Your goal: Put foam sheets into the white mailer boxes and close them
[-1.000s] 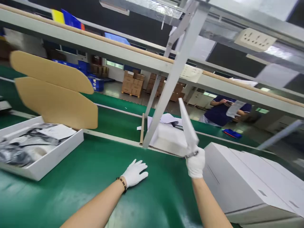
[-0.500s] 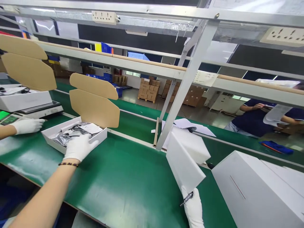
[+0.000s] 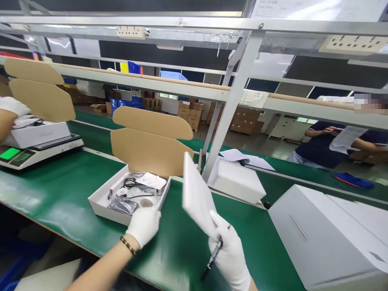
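My left hand [image 3: 144,225], in a white glove with a beaded bracelet at the wrist, grips the near right edge of an open white carton [image 3: 113,215]. Inside that carton lie a black cable [image 3: 131,183], a silvery-grey bag [image 3: 123,205], a white paper slip [image 3: 152,180] and other small parts; its brown lid [image 3: 151,147] stands up behind. My gloved right hand [image 3: 228,248] pinches a thin white foam sheet [image 3: 197,196], tilted up to the carton's right. A black marker pen [image 3: 214,258] is also held in that hand, pointing down.
A co-worker's gloved hand [image 3: 13,106] is at another open carton [image 3: 41,134] on a scale [image 3: 45,149] at left. A stack of foam sheets [image 3: 241,180] lies behind a metal post [image 3: 233,97]. A large white box [image 3: 330,238] occupies the right. Another person [image 3: 327,143] stands beyond.
The open carton has slid right along the bench with my left hand. My right hand has lifted the foam sheet off the stack and moved left. The co-worker's hand has moved from the bench to the other carton.
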The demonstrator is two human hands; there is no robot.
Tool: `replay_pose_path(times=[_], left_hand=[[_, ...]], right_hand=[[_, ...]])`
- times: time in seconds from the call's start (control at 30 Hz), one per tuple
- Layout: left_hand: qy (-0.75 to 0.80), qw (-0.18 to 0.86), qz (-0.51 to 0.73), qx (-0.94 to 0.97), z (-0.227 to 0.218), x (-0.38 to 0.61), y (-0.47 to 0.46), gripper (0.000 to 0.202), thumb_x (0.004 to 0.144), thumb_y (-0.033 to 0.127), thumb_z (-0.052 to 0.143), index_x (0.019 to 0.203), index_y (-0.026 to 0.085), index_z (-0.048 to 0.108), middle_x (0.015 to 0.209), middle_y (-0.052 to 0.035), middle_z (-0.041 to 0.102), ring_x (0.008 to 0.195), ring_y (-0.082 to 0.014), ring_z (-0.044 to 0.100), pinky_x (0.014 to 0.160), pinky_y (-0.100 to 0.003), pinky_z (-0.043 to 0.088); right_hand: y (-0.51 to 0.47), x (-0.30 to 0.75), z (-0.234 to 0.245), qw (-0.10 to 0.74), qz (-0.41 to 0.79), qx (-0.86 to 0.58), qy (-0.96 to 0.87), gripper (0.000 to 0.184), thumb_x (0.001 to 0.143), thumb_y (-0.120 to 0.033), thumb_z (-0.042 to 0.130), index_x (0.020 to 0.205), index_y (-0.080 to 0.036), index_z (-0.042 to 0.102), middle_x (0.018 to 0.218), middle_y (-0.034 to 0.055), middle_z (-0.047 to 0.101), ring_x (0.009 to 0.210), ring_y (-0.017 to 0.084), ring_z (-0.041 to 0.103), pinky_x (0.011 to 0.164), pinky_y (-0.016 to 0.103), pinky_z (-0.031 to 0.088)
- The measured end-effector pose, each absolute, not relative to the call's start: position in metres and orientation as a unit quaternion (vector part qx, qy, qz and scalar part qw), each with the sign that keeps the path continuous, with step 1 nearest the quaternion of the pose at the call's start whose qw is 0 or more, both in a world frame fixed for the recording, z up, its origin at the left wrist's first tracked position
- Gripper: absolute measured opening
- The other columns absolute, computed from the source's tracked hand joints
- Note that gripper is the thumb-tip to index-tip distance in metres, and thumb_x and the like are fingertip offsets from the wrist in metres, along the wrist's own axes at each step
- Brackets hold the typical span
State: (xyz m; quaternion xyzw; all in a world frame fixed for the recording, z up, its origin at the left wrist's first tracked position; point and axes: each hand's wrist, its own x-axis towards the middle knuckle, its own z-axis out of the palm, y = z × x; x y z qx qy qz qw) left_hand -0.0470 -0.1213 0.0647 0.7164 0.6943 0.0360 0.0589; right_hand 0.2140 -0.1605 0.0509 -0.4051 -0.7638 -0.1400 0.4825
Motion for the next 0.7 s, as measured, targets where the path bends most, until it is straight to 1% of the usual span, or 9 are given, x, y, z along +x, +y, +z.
replay_pose_path(times=[0.1,0.23,0.3,0.33,0.4,0.47,0.5,0.6,0.7], left_hand=[[0.588,0.101,0.068,0.8,0.06,-0.012,-0.161,0.04,0.085,0.041,0.047,0.116,0.019,0.061,0.108,-0.0152,0.068,0.099,-0.0303,0.065,0.09,-0.041,0.049],[0.333,0.27,0.127,0.895,0.068,-0.046,-0.186,0.05,0.075,0.065,0.054,0.11,0.032,0.069,0.113,-0.0053,0.07,0.106,-0.0321,0.062,0.094,-0.04,0.05],[0.318,0.292,0.14,0.891,0.083,-0.075,-0.171,0.054,0.076,0.071,0.048,0.11,0.036,0.071,0.116,-0.002,0.07,0.11,-0.0326,0.062,0.094,-0.04,0.051],[0.351,0.294,0.153,0.876,0.091,-0.085,-0.157,0.057,0.077,0.071,0.045,0.117,0.038,0.068,0.126,0.0005,0.065,0.118,-0.0325,0.058,0.1,-0.041,0.048],[0.461,0.26,0.152,0.835,0.104,-0.09,-0.126,0.065,0.082,0.069,0.038,0.137,0.038,0.052,0.146,0.0038,0.047,0.135,-0.0325,0.041,0.111,-0.046,0.037],[0.524,0.217,0.098,0.818,0.107,-0.08,-0.097,0.074,0.08,0.067,0.044,0.145,0.031,0.042,0.156,0.0,0.03,0.143,-0.0371,0.024,0.114,-0.053,0.028],[0.537,0.205,0.072,0.815,0.104,-0.071,-0.087,0.077,0.079,0.066,0.047,0.146,0.028,0.041,0.158,-0.0031,0.025,0.144,-0.0394,0.02,0.113,-0.056,0.028],[0.539,0.219,0.077,0.81,0.079,-0.051,-0.074,0.078,0.081,0.065,0.047,0.147,0.022,0.04,0.159,-0.0102,0.02,0.143,-0.0388,0.022,0.11,-0.054,0.034],[0.54,0.25,0.177,0.784,0.056,-0.047,-0.076,0.081,0.086,0.067,0.033,0.15,0.017,0.032,0.16,-0.0119,0.016,0.145,-0.0313,0.022,0.114,-0.047,0.03]], right_hand=[[-0.168,0.192,0.09,0.339,-0.173,-0.434,-0.817,0.048,0.073,-0.005,0.046,0.119,-0.015,0.059,0.113,0.0158,0.066,0.1,0.026,0.063,0.083,0.038,0.054],[-0.174,0.176,0.112,0.136,-0.108,-0.47,-0.865,0.054,0.069,-0.002,0.047,0.121,-0.007,0.058,0.103,0.0201,0.066,0.094,0.029,0.059,0.081,0.042,0.051],[-0.176,0.172,0.112,0.059,-0.071,-0.481,-0.872,0.055,0.067,-0.004,0.051,0.122,-0.004,0.057,0.103,0.0218,0.065,0.091,0.031,0.059,0.077,0.043,0.05],[-0.177,0.17,0.112,0.029,-0.052,-0.49,-0.87,0.055,0.066,-0.006,0.053,0.121,-0.004,0.057,0.101,0.0215,0.065,0.088,0.031,0.059,0.074,0.043,0.05],[-0.176,0.17,0.11,-0.01,-0.018,-0.506,-0.862,0.056,0.065,-0.008,0.056,0.121,-0.004,0.056,0.099,0.02,0.065,0.086,0.03,0.059,0.073,0.041,0.049],[-0.172,0.176,0.109,-0.001,0.029,-0.505,-0.863,0.057,0.067,-0.012,0.06,0.123,-0.007,0.055,0.101,0.0164,0.065,0.093,0.029,0.059,0.079,0.038,0.049],[-0.169,0.181,0.108,0.021,0.059,-0.5,-0.864,0.058,0.068,-0.017,0.065,0.124,-0.009,0.054,0.104,0.0145,0.064,0.097,0.028,0.058,0.083,0.038,0.048],[-0.157,0.201,0.101,0.12,0.133,-0.541,-0.822,0.07,0.063,-0.039,0.077,0.125,-0.017,0.054,0.116,0.0113,0.06,0.112,0.03,0.053,0.097,0.043,0.043],[-0.146,0.215,0.085,0.191,0.146,-0.635,-0.734,0.08,0.065,-0.047,0.076,0.134,-0.017,0.047,0.132,0.0141,0.052,0.125,0.034,0.043,0.108,0.053,0.031]])
